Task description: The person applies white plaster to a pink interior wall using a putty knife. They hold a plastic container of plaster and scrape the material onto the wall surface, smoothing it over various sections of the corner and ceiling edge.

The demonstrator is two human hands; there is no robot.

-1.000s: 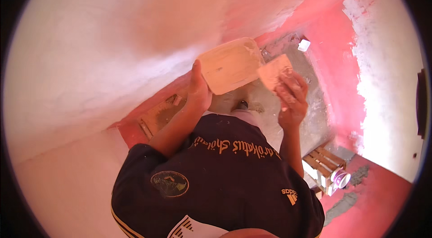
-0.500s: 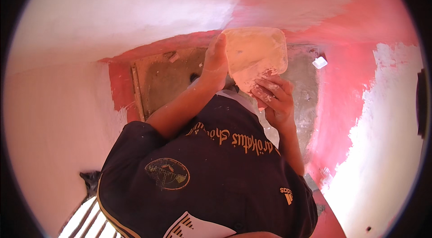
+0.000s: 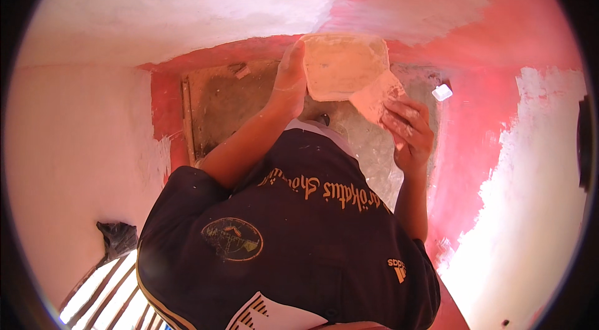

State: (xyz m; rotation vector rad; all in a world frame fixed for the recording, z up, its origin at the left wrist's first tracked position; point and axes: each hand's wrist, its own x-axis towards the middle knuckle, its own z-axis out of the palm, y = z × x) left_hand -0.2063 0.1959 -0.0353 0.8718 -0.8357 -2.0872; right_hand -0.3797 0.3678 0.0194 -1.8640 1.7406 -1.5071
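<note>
My left hand (image 3: 290, 80) grips the left side of a shallow rectangular plastic tub (image 3: 331, 98), its thumb along the rim. A pale coating, like filler or plaster, is smeared over the tub's inside. In my right hand (image 3: 410, 133) is a flat, pale scraper (image 3: 379, 94), pinched between fingers and thumb. The scraper's edge overlaps the tub's lower right corner; whether the two touch I cannot tell. White residue marks the fingers of my right hand.
A wall (image 3: 206, 12) partly coated white over pink rises ahead. Side walls stand left and right, the right one (image 3: 474, 136) patchy pink and white. A small white container (image 3: 442, 92) lies at right. Black plastic (image 3: 117, 239) hangs by a barred opening (image 3: 106, 296) at lower left.
My right hand has moved right with the scraper, from across the tub's lower part out to its lower right corner. The tub has shifted slightly left and up with my left hand.
</note>
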